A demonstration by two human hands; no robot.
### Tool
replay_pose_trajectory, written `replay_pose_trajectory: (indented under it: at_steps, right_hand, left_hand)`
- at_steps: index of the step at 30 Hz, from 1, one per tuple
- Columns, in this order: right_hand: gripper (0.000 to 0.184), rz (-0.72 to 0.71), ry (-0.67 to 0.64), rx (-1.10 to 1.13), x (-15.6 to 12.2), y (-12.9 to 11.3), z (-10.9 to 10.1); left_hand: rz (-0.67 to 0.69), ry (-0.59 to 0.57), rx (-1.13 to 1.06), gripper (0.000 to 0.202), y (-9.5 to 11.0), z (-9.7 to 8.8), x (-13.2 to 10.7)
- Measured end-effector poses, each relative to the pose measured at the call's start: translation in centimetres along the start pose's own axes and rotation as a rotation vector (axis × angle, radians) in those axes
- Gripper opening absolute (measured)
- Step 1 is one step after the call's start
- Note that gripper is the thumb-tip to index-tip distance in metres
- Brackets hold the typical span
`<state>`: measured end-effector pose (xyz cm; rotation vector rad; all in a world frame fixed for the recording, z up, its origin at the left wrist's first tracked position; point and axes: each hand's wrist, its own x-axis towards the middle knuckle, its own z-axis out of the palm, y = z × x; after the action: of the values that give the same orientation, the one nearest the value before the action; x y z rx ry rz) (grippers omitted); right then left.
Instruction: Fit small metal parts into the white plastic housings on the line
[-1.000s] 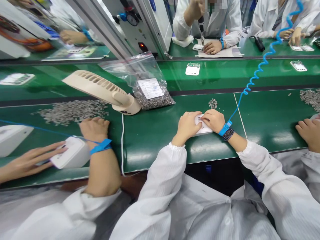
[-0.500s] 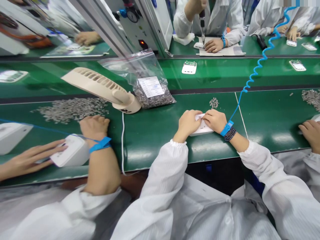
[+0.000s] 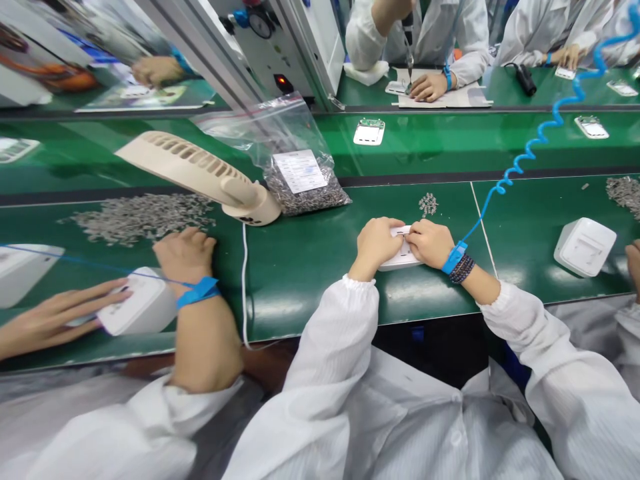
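White casing (image 3: 400, 259) rests on the green surface (image 3: 300, 267), between its near and far edges, set in from both. Both hands of the wearer are on it.

Left hand (image 3: 376, 240): fingers bent around the casing's left end, thumb on the upper face; hold judged firm. Right hand (image 3: 431, 243): fingers gathered and curled over the right portion; fingertips partly hidden, so whether they pinch a separate part cannot be told. The right wrist carries a blue strap (image 3: 455, 257) and a coiled cord (image 3: 530, 150).

Progress: judged under way, since both hands are engaged on the casing and neither has released it. A slot and marks show on the exposed face; the fingers cover much of the rest. No completed portion can be confirmed, and the amount left cannot be established.

Position: the casing lies directly between the hands, touching both, its near side exposed toward the surface's near edge.

Beyond the casing, toward the far edge, a small pile of metal pieces (image 3: 428, 205) lies loose, near the right hand but apart from it. Left of that, by the far edge, sit a filled plastic bag (image 3: 310, 200) and a beige fan (image 3: 195, 170). Farther off, a co-worker holds an upright tool (image 3: 409, 47).
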<state>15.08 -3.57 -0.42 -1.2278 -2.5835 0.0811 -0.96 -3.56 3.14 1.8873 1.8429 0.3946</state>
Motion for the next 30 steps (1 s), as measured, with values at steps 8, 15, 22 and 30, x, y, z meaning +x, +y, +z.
replay_pose_trajectory:
  at_steps: [8,15,22,30]
  right_hand:
    - [0.023,0.245,0.343,0.427,0.3,2.5,1.1]
    - [0.021,0.33,0.458,0.57,0.9,3.6,0.8]
    - [0.017,0.493,0.561,0.771,1.1,4.1,0.7]
    - [0.015,0.566,0.649,0.842,1.1,3.7,0.3]
  left_hand:
    - [0.262,0.089,-0.23,0.049,-3.4,-0.1,-1.5]
    - [0.296,-0.007,-0.244,0.093,-7.0,0.5,-4.0]
    - [0.204,0.025,-0.653,0.082,-4.5,-0.2,-5.5]
    - [0.299,-0.087,-0.998,0.083,-2.1,-2.5,-9.7]
